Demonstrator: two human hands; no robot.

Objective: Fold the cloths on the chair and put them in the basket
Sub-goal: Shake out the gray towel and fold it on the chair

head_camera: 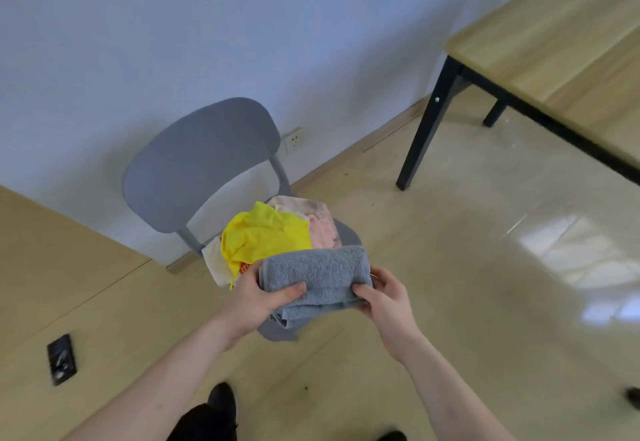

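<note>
Bright daylight glares off the floor (571, 253) (edges soft, warped).

Bare forearms (166, 375), no sleeves; black trousers (204, 423), black shoes (221, 397).

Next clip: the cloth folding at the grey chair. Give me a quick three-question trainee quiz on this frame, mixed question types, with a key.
1. True or false: both hands grip the folded grey towel.
2. Which cloth lies on top of the pile on the chair? A) yellow B) green C) black
3. Fill in: the basket is ___ in this view.

Key
1. True: the left hand and the right hand each pinch one end of it, thumbs on top.
2. A: the yellow cloth lies over pink and pale cloths.
3. Not visible.
</note>
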